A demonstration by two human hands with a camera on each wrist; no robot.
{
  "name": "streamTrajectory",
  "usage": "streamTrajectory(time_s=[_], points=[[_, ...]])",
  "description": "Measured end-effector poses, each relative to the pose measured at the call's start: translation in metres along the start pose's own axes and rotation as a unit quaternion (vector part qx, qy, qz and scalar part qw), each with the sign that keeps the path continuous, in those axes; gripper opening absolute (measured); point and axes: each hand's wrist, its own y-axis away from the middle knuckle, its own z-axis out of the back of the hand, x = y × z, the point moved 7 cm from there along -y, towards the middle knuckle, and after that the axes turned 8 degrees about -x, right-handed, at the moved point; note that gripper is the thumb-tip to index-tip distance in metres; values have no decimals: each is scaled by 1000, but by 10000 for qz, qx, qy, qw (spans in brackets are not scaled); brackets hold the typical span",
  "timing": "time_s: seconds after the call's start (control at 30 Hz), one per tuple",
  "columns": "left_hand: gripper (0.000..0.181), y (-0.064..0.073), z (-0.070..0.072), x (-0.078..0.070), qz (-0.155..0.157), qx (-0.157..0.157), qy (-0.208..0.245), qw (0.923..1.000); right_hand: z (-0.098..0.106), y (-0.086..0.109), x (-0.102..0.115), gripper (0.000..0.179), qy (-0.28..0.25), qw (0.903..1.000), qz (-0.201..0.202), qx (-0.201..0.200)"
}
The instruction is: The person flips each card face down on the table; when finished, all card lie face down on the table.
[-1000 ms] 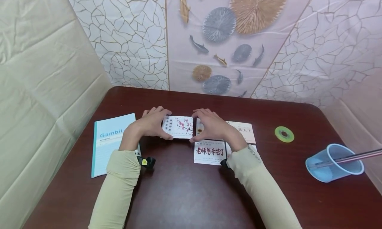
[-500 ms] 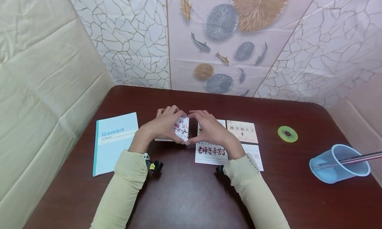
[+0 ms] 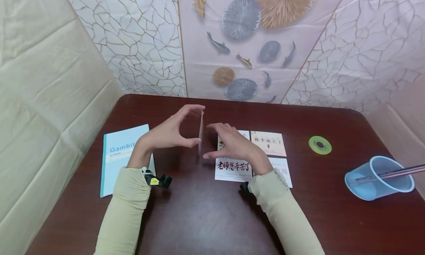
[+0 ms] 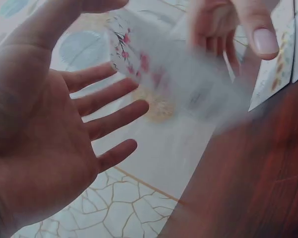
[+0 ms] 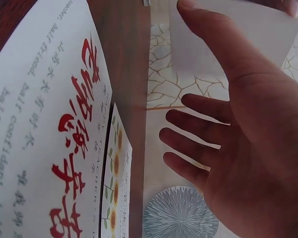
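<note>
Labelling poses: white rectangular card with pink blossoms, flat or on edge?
On edge: in the head view, the card shows as a thin sliver at the left hand, its faces turned sideways.

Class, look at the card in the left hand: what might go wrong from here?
1. The held card might slip or bend: the left hand seems to hold it only near its edges, and it is blurred in the left wrist view, perhaps from motion.
2. The right hand could nudge the red-lettered card or sunflower card out of place, since it hangs close to both.
</note>
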Motion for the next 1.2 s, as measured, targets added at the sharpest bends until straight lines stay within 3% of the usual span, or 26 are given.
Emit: streamTrajectory(time_s=[0.1, 0.2, 0.33, 0.4, 0.5, 0.57, 0.67, 0.87, 1.1, 1.2], points=[[85, 3, 6, 1, 99, -12, 248, 9996, 2, -1, -1, 93, -52, 10000, -13, 17], [86, 4, 10, 5, 260, 73, 215, 9994, 4, -1, -4, 90, -14, 10000, 1, 47], [86, 10, 16, 18, 711, 218, -477, 9961, 10, -1, -10, 88, 245, 9997, 9, -47], [86, 14, 17, 29, 1034, 384, -1110, 9877, 11, -1, -12, 87, 352, 9994, -25, -62], [86, 20, 14, 43, 1533, 777, -2013, 9644, 7, 0, -14, 87, 495, 9988, -61, 16], [86, 22, 8, 50, 1782, 1018, -2349, 9501, 3, 0, -13, 87, 622, 9980, -79, 109], [86, 23, 2, 55, 2016, 1195, -2636, 9357, -4, 0, -13, 86, 882, 9957, -110, 257], [84, 24, -1, 56, 2189, 1199, -2911, 9236, -12, 0, -13, 85, 1171, 9924, -136, 362], [82, 29, -4, 61, 2493, 1347, -3154, 9056, -20, 1, -16, 89, 1080, 9918, -210, 651], [85, 30, -4, 61, 2519, 1300, -3190, 9044, -10, 3, -20, 91, 969, 9934, -219, 572]])
